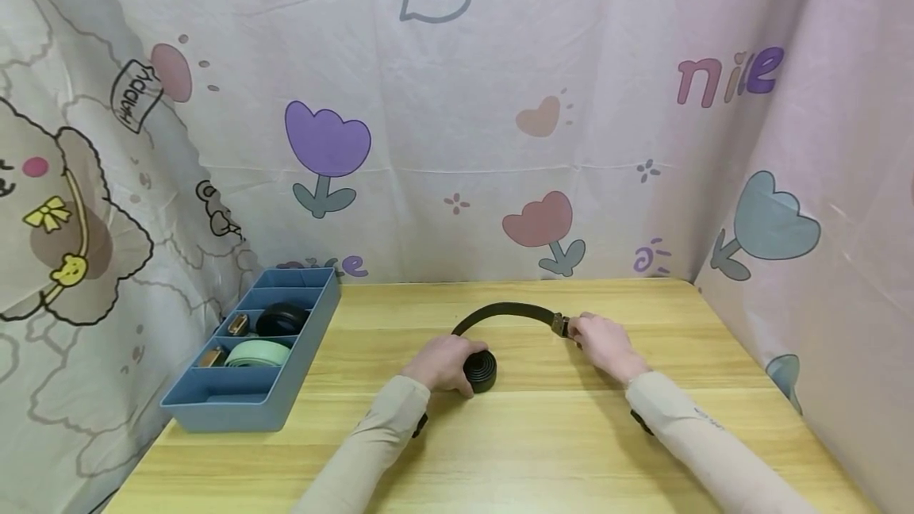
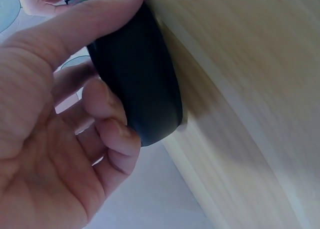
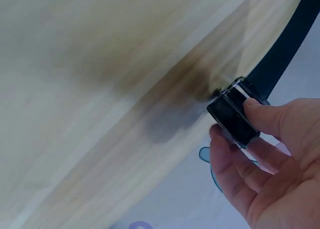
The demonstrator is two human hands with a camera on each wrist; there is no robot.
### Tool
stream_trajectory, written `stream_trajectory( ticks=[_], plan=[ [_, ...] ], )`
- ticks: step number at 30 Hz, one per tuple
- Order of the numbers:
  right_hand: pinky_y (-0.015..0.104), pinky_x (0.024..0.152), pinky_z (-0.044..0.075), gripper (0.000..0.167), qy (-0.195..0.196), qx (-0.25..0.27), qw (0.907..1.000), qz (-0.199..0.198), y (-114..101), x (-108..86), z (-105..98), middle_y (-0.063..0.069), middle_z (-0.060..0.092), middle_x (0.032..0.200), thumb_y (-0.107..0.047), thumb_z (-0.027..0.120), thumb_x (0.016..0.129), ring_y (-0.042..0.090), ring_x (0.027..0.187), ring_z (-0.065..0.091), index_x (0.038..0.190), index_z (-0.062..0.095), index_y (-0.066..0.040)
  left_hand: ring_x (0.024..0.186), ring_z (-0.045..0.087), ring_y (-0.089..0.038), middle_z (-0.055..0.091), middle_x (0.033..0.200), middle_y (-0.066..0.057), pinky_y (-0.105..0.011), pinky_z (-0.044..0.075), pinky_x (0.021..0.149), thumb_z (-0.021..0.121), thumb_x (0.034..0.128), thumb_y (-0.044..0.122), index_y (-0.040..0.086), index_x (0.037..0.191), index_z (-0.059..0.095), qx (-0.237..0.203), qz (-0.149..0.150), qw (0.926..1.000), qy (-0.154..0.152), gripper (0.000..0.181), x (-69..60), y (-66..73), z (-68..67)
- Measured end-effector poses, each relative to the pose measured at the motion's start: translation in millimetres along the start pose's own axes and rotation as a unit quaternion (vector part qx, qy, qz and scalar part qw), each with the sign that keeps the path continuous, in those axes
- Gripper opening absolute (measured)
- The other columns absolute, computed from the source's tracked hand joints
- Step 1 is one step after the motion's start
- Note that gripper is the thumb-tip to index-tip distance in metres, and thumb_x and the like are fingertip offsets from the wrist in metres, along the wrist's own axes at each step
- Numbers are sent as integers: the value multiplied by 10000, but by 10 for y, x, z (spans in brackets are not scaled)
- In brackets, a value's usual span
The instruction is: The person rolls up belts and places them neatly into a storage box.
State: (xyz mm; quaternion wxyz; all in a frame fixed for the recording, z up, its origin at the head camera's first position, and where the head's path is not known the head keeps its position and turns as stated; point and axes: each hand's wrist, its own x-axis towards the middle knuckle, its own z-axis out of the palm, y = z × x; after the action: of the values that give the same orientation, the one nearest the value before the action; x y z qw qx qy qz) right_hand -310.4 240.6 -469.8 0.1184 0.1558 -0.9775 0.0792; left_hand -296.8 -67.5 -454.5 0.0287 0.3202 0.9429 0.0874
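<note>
A dark belt (image 1: 510, 308) lies partly rolled up on the wooden table. My left hand (image 1: 444, 363) grips the rolled coil (image 1: 481, 372), which stands on its edge. In the left wrist view the thumb lies over the top of the dark strap (image 2: 137, 74) and the other fingers curl against its side. From the coil the loose length arcs back and to the right, ending at a metal buckle (image 1: 560, 324). My right hand (image 1: 604, 343) pinches that buckle between thumb and fingers, as the right wrist view also shows.
On the left stands a blue-grey divided box (image 1: 303, 355). Its compartments hold a rolled black belt (image 1: 282, 319) and a rolled mint-green belt (image 1: 257, 353), each beside a gold-toned buckle. A printed curtain (image 1: 443, 141) hangs behind the wooden table (image 1: 543, 450) and along its sides.
</note>
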Motion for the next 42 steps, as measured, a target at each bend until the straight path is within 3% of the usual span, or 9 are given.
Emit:
stream_trajectory(
  ticks=[5,8,11,14,19,24,32,35,42],
  plan=[
    [462,644,527,69,326,46,9994,69,-35,18,8,90,660,902,-127,715,858,267,790,611,918,712,-92,881,602,-117,697,1017,50,-326,501,792,918,586,258,243,1178,643,68,-144,9999,42,653,8,28,-1],
    [543,773,510,136,602,-11,9982,57,-131,23,27,160,660,1076,-183,726,858,348,976,597,965,718,-99,854,597,-116,692,971,60,-324,496,762,917,574,298,244,1128,659,205,-255,9994,113,614,25,55,8],
    [608,912,444,221,850,-109,9962,-154,-297,25,60,189,629,1208,-222,737,857,385,1130,553,1041,712,-100,820,595,-114,679,913,76,-320,488,712,911,565,374,234,1061,675,344,-380,9984,241,567,46,82,35],
    [614,965,408,261,889,149,9947,-489,-522,0,92,135,660,1185,-230,747,853,349,1127,577,1080,705,-109,768,592,-114,658,843,84,-312,471,647,910,546,443,215,968,680,446,-484,9970,396,531,66,102,74],
    [401,857,529,303,282,1009,9849,-1380,-881,-81,141,38,687,1086,-225,713,887,188,957,639,1170,676,-122,695,557,-103,618,764,89,-292,439,592,901,540,469,203,880,664,548,-569,9956,504,492,71,115,113],
    [214,669,494,329,-462,1294,9718,-1914,-1062,-153,154,-21,646,977,-218,667,926,42,788,565,1251,637,-180,636,517,-100,589,711,83,-285,425,562,872,568,480,212,791,621,618,-505,9951,585,430,80,121,122],
    [196,665,490,300,-657,1405,9592,-2362,-1168,-123,213,0,691,943,-155,619,960,47,752,588,1258,625,-123,594,514,-112,586,669,70,-295,424,525,856,586,506,213,718,610,691,-339,9932,876,405,77,140,130],
    [205,682,493,246,-788,1522,9585,-2276,-1168,-86,225,2,691,932,-133,596,971,48,776,592,1212,646,-128,641,559,-123,622,715,70,-304,455,571,868,598,505,218,779,635,631,-227,9954,687,411,70,120,113],
    [270,813,542,235,-696,1265,9568,-2523,-1140,-16,204,37,703,1031,-92,601,960,129,931,664,1188,658,-105,814,587,-79,658,894,131,-278,483,747,874,587,201,281,1024,637,206,456,9985,208,503,79,26,42]
  ],
)
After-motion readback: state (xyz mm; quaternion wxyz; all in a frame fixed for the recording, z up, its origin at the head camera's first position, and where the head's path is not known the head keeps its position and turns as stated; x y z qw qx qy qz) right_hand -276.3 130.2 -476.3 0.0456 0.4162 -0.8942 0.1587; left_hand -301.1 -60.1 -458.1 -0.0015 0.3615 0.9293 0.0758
